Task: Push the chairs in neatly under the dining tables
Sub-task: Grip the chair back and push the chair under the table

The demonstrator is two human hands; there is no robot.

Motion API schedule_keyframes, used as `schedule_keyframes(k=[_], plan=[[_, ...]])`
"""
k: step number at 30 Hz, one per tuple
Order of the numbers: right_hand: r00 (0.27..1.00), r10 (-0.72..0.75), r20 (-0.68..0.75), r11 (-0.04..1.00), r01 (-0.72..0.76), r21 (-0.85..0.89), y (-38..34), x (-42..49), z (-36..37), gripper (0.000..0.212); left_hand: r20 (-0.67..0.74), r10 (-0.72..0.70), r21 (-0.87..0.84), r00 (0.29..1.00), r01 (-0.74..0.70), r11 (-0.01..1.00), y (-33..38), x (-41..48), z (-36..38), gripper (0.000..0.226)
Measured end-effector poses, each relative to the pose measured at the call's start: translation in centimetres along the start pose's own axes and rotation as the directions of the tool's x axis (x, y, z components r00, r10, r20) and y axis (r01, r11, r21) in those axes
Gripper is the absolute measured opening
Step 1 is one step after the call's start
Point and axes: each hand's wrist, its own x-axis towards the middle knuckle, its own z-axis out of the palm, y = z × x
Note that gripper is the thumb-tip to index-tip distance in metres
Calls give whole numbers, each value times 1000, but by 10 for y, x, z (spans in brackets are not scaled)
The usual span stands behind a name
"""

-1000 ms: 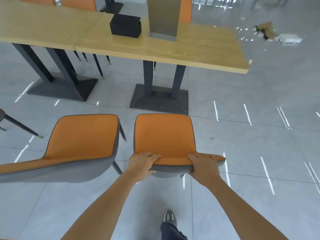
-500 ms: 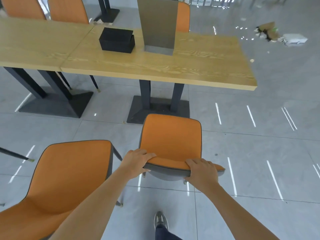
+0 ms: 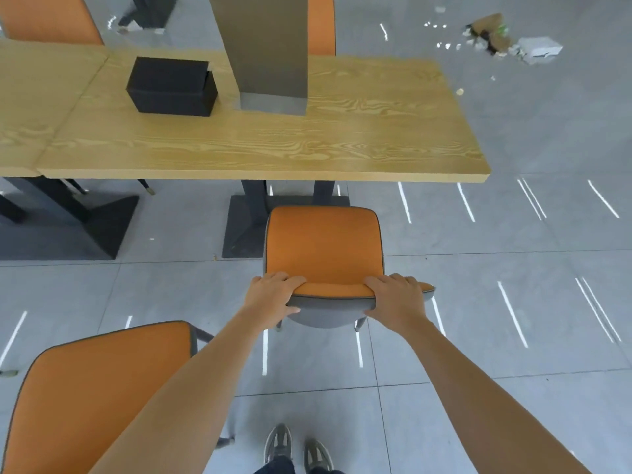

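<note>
Your left hand (image 3: 273, 297) and your right hand (image 3: 396, 297) are both closed over the top edge of the chair (image 3: 323, 248) in front of you, fingers curled onto the orange front of the backrest and thumbs down on its grey back. The chair has an orange padded seat and backrest edged with dark piping, a grey outer shell, and thin dark legs, of which only two stubs show below the backrest. It stands on the grey tiled floor (image 3: 513, 336) facing the dining table (image 3: 260, 148), its front seat edge just short of the table's near edge and not yet under it, lined up with the dark pedestal base (image 3: 246, 230). The table top is light wood with a strong grain and butts against a second table (image 3: 20, 107) on the left. On it sit a black box (image 3: 171, 87) and, just beside that, a tall grey upright panel (image 3: 266, 53) whose top is cut off by the frame. No writing or brand can be read on either of them or on the chair. A second orange chair (image 3: 99, 395) sits at lower left, partly hidden by your left forearm and cut by the frame edge. Beyond the table, two more orange chair backs show only in part. Some debris (image 3: 506, 39) lies on the floor at upper right, too blurred to identify. Your shoes (image 3: 297, 448) show at the bottom edge.
</note>
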Motion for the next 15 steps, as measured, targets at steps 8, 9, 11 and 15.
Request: schedule_keyframes(k=[8, 9, 11, 15], plan=[[999, -35, -33, 999, 34, -23, 10, 2, 2, 40, -5, 59, 20, 998, -59, 998, 1, 5, 5, 57], [999, -35, -39, 999, 34, -25, 9, 1, 2, 40, -7, 56, 18, 998, -56, 998, 2, 5, 5, 57], [999, -28, -24, 999, 27, -21, 7, 0, -1, 41, 4, 42, 12, 999, -42, 999, 5, 2, 2, 58], [1000, 16, 22, 1000, -16, -1, 2, -2, -8, 42, 23, -15, -9, 1000, 15, 1000, 13, -7, -5, 55]])
